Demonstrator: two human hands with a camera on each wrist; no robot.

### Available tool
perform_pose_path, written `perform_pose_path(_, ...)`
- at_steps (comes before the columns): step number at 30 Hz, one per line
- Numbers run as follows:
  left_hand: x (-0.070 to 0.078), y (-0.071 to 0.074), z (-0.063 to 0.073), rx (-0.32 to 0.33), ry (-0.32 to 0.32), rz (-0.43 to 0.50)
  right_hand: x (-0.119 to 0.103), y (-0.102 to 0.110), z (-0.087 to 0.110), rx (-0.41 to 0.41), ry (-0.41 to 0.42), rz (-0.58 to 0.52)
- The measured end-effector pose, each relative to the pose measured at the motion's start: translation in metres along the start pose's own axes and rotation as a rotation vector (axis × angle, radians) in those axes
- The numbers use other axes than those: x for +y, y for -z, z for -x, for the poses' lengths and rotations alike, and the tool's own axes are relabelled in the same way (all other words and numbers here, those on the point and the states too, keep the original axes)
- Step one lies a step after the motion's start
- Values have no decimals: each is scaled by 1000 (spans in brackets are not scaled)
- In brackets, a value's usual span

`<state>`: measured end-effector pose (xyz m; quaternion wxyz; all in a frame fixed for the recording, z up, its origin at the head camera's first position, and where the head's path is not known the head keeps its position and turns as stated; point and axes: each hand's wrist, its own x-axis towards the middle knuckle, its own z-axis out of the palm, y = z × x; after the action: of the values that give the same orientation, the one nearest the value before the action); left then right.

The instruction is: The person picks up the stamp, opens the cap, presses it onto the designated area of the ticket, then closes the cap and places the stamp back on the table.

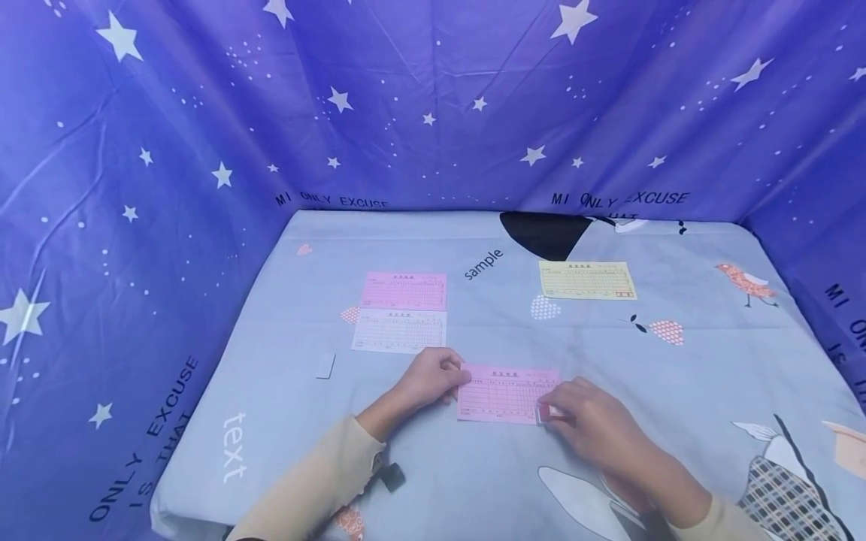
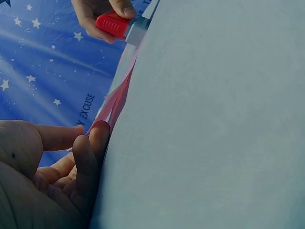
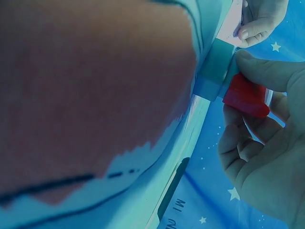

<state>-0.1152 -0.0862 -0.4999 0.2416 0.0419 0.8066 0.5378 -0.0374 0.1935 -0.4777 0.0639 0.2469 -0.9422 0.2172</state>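
Note:
In the head view a pink printed slip (image 1: pixel 502 397) lies at the front middle of the cloth-covered table. My left hand (image 1: pixel 429 377) pinches its left edge between thumb and finger; in the left wrist view the pink paper (image 2: pixel 121 93) rises in a bend from those fingers. My right hand (image 1: pixel 595 422) grips a stamp with a red handle (image 3: pixel 245 95) and a pale block-shaped base (image 3: pixel 213 69). The stamp stands at the slip's lower right corner, its base down against the paper, its underside hidden.
Behind the left hand lie another pink slip (image 1: pixel 404 291) and a white slip (image 1: pixel 399 331), edge to edge. A yellow slip (image 1: pixel 587 281) with a red mark in its corner lies at the back right. A small pale rectangle (image 1: pixel 325 366) is at left. Purple star-patterned curtains (image 1: pixel 433 98) surround the table.

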Motion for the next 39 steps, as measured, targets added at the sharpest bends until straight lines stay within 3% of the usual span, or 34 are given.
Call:
perform_pose_path(9,1,-1,0,1,6,-2,-3,1,-1,18,45,11)
perform_pose_path(20,1,-1,1,4,-10,-5,-7,2,-3,-53,-44,23)
perform_pose_path(39,-1,-1,0,10,-28,-12,-12,8,-11,-138,-110,81)
